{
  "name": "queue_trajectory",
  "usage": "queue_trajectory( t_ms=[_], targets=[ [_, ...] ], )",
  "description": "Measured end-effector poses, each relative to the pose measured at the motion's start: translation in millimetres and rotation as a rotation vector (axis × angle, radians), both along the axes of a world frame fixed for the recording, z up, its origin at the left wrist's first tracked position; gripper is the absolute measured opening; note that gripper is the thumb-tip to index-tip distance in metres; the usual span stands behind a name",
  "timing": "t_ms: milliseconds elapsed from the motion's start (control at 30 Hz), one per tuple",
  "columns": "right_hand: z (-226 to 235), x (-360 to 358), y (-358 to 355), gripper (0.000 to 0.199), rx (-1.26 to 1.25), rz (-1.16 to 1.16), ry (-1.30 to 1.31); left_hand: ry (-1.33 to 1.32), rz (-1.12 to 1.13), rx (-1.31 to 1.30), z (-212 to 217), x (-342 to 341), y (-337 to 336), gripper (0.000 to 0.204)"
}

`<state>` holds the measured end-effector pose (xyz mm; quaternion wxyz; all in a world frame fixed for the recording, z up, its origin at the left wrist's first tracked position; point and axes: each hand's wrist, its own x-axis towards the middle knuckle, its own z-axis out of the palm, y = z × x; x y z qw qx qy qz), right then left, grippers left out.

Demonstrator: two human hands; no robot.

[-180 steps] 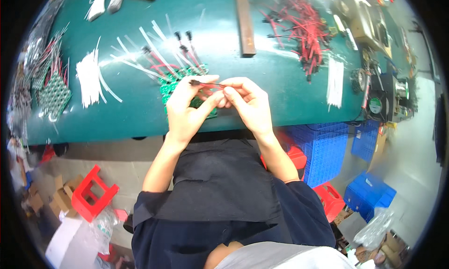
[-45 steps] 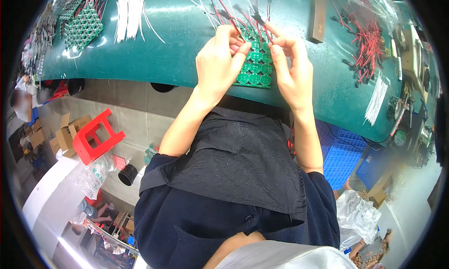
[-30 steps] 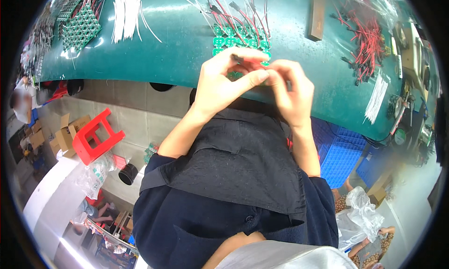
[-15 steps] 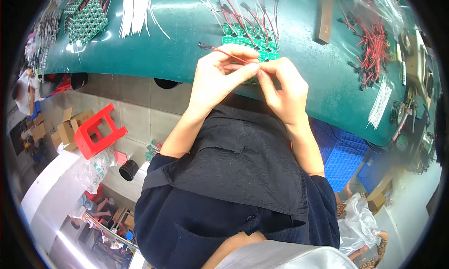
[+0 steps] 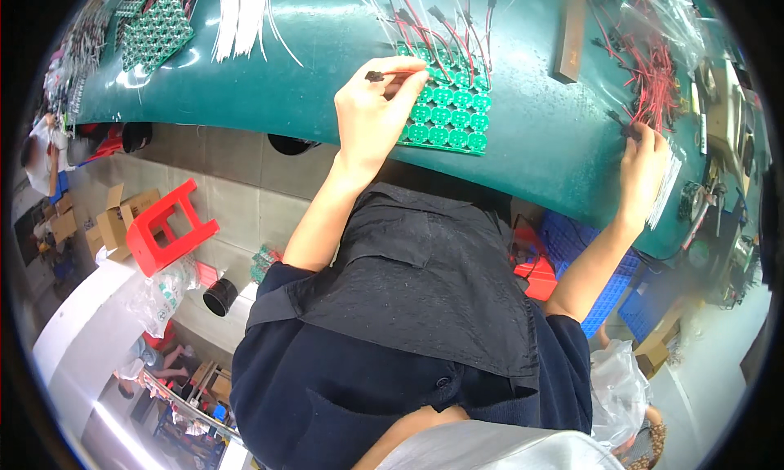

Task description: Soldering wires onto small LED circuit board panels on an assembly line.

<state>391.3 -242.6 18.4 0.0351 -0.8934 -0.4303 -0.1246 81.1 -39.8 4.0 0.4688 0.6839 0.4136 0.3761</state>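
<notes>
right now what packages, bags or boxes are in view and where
brown cardboard boxes: floor, far left, open flaps.
clear plastic bag: floor by the red plastic stool, crumpled, with print.
clear plastic bag of red wires: green table, upper right.
blue plastic crate: under the table, right, ribbed.

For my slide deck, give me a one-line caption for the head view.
Left hand pinches a small black connector over a green circuit panel; right hand reaches red wires.

— What colours lie on the dark green counter [image 5: 310, 78]?
— A bright green panel of round circuit boards [image 5: 447, 115] with red-and-black wires; far right, a heap of red wire leads [image 5: 653, 70]; far left, white wire strips [image 5: 237, 17].
— And below?
— A red plastic stool [image 5: 167, 229] on grey floor tiles [image 5: 237, 200].
</notes>
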Motion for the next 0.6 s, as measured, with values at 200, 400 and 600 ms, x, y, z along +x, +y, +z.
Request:
queue_trajectory(
  t_ms=[200,400,600],
  targets=[
    [1,-20,9,0.018,0.262,0.013,0.106,-0.002,0.009,0.007,-1,-2,0,0.016],
    [13,-48,24,0.019,0.656,0.056,0.229,-0.054,-0.009,0.078,-2,-1,-1,0.015],
    [22,-64,31,0.019,0.787,0.091,0.349,-0.046,-0.03,0.165,-5,2,0,0.014]
  ],
)
